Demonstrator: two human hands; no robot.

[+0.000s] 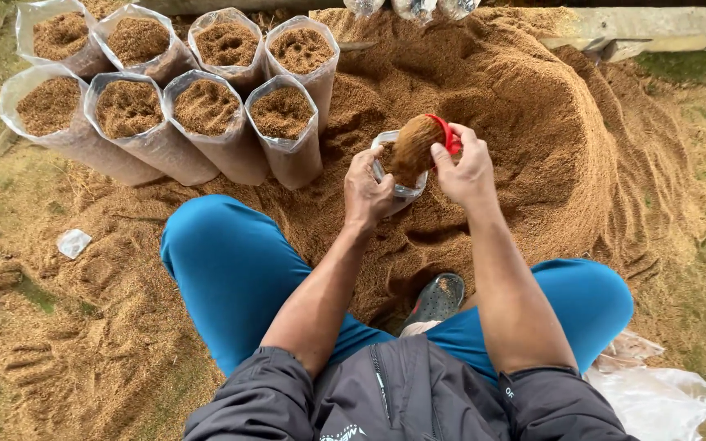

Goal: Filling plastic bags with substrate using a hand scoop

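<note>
My left hand (367,191) holds the rim of a clear plastic bag (402,189), keeping its mouth open in front of my knees. My right hand (465,167) grips a red scoop (445,133) tilted over the bag, and brown sawdust (413,147) pours from it into the bag. Both hands work at the foot of a large sawdust pile (516,106).
Several filled clear bags (206,122) stand upright in two rows at the upper left. More bag bottoms (414,8) show at the top edge. A crumpled bit of plastic (73,242) lies left, empty bags (655,396) lower right. A concrete ledge (655,24) runs behind the pile.
</note>
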